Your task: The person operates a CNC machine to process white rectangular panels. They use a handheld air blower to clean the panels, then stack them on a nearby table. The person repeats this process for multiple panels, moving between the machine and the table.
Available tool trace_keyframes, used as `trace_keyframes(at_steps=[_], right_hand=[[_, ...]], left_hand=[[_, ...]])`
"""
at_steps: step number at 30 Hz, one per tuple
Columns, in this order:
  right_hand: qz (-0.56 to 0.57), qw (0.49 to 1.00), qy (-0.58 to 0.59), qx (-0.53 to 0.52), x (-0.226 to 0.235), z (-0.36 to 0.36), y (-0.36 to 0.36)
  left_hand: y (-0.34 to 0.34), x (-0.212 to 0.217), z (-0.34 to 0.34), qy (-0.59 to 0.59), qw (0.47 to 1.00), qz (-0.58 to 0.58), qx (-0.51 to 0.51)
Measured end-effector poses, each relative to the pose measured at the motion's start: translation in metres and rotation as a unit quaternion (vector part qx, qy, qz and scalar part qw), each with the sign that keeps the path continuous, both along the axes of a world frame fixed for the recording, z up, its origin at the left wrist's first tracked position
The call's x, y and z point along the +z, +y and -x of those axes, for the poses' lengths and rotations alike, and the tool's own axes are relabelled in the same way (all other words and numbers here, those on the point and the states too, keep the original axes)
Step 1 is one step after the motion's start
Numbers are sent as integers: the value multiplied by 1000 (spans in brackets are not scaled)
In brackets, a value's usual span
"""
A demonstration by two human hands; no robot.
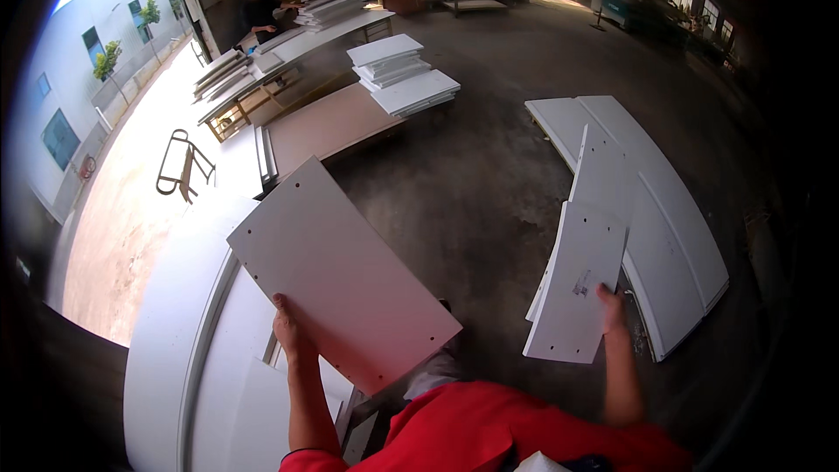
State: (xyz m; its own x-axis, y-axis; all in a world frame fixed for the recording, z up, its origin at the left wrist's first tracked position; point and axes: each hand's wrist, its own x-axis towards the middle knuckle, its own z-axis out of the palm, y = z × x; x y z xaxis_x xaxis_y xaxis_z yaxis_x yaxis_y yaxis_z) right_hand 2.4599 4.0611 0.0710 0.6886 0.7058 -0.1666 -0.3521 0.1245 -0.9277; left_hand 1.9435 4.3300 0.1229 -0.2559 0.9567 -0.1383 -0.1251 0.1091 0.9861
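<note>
**Two white panels in hand above the workshop floor**

Your left hand (288, 332) grips the near edge of a large white panel (336, 275), a flat, smooth rectangle with small drilled holes along its borders, tilted up and away from that grip. Below and left of it lie long white boards (175, 332) stacked side by side, their edges just under the panel's lower corner. Your right hand (612, 306) closes on the right edge of a smaller white panel (577, 293), which carries a small label and a few holes. Right of that grip, more white boards (664, 236) lie overlapped on the grey concrete floor (472, 192); the small panel's far edge overlaps them in this view. Between your two grips the floor is bare and rough. Far beyond the left grip stand a brown sheet (328, 127), a stack of white pieces (398, 74), and a counter (288, 52) where another person (260, 9) works.
</note>
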Motion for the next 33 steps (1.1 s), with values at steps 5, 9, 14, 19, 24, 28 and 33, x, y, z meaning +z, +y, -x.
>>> trace_keyframes(at_steps=[5, 9, 14, 19, 24, 28, 33], right_hand=[[55, 998, -30, 1, -13, -91, 183], [118, 993, -17, -21, -19, -151, 282], [152, 988, -14, 2, -36, -241, 426], [162, 985, -39, 41, -109, -355, 644], [234, 952, -40, 194, -113, -439, 890], [287, 915, -108, 262, -136, -490, 1067], [312, 880, -173, 314, -234, -513, 1296]], left_hand=[[214, -51, -115, 47, 999, 17, 13], [373, -90, -200, 104, 992, 64, 16], [570, -107, -309, 105, 991, 85, -7], [770, -157, -410, 137, 984, 111, 14], [932, -208, -485, 198, 968, 152, 25], [1059, -262, -542, 227, 958, 173, 36], [1226, -395, -578, 255, 946, 202, -9]])
